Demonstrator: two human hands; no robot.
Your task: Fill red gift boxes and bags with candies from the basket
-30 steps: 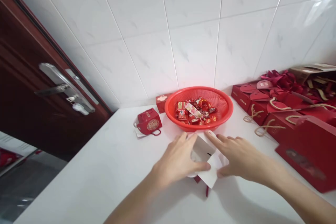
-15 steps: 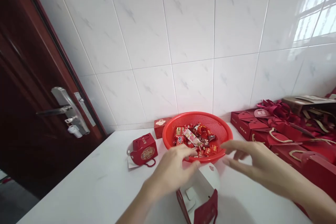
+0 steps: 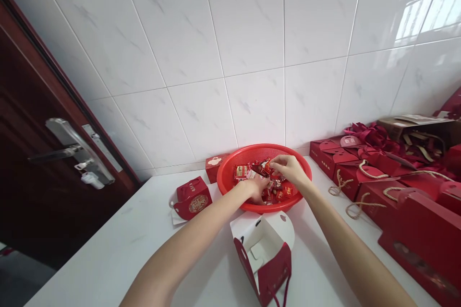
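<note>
A red plastic basket holds a heap of wrapped candies, mostly in red wrappers. Inside it, on the left part of the heap, my left hand reaches down with thumb and fingers apart; some fingertips are hidden among the sweets. My right hand comes over the basket's right side, its thumb and fingers pinched on a red-wrapped candy. Just in front of the basket an open red gift box stands with its flaps spread, its white inside showing and a dark red cord at the front.
A closed red box sits left of the basket, and another red box is behind it by the tiled wall. Many red gift boxes with rope handles crowd the right side. A brown door is at far left.
Both hands have moved forward from above the open gift box and beside the basket into the candies. My right hand's fingers have closed to a pinch. The view has shifted slightly.
</note>
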